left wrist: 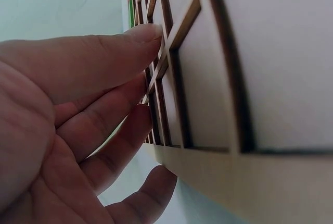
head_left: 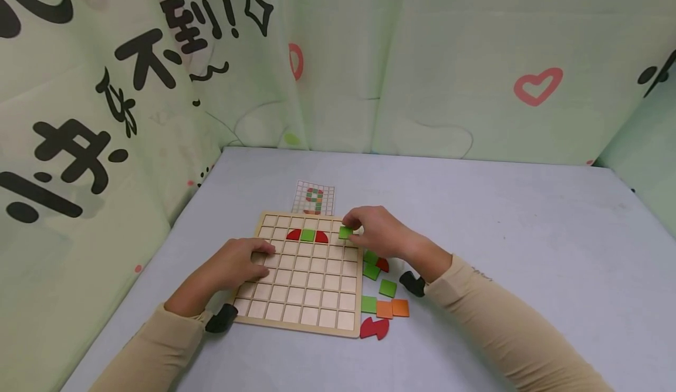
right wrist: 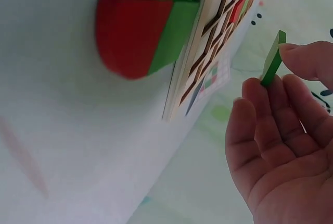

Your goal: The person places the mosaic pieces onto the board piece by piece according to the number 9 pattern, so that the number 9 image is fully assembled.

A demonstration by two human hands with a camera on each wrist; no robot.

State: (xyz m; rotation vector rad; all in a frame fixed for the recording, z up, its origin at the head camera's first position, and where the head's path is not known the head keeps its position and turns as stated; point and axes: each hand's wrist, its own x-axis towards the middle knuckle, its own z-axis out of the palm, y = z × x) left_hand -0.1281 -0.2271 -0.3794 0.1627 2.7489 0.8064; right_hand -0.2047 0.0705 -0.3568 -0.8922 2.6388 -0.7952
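The green tile (head_left: 345,232) is located over the far right corner area of the grid board, held clear of the surface and tilted on edge in the right wrist view. The right hand (head_left: 377,230) pinches this tile between thumb and fingertips. The grid board (head_left: 315,297) lies flat on the table, its wooden ribs forming square cells. The left hand (head_left: 240,263) is relaxed and uncurled, thumb and fingers apart, fingertips resting on the board at its left side. In the second row from the far edge, a green square (head_left: 307,235) sits between two red curved pieces (head_left: 294,235). Beside the board's right edge lie loose green tiles (head_left: 388,288), a red piece (head_left: 382,264), two adjoining orange tiles (head_left: 400,307) and, nearest the person, red pieces (head_left: 374,328). A printed grid card (head_left: 314,198) lies at the board's far edge. The table (head_left: 491,222) is covered in pale material. Behind it hangs a light green curtain (head_left: 449,46) bearing black characters and red heart outlines. Both arms wear beige sleeves (head_left: 507,316).
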